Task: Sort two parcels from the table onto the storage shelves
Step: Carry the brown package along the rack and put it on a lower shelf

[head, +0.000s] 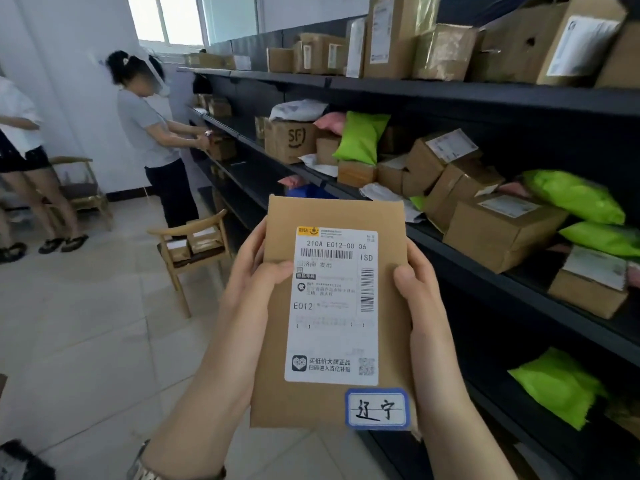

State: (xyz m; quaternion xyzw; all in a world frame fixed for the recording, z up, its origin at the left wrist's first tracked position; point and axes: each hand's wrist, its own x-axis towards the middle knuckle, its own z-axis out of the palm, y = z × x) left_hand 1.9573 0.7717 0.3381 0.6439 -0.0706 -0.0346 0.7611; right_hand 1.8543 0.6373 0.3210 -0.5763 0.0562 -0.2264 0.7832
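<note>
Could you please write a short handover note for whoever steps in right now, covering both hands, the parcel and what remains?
Left hand: grips the left edge of the flat brown cardboard envelope, thumb on its front.
Right hand: grips the right edge, thumb on the front.
The envelope is held upright in front of the chest, label facing the camera: white shipping label reading E012, and a blue-bordered handwritten sticker at the lower right.
The dark storage shelves run along the right, loaded with boxes and green mailer bags.
Done: parcel picked up. Left: shelve it. No table or second parcel can be identified in view.
</note>
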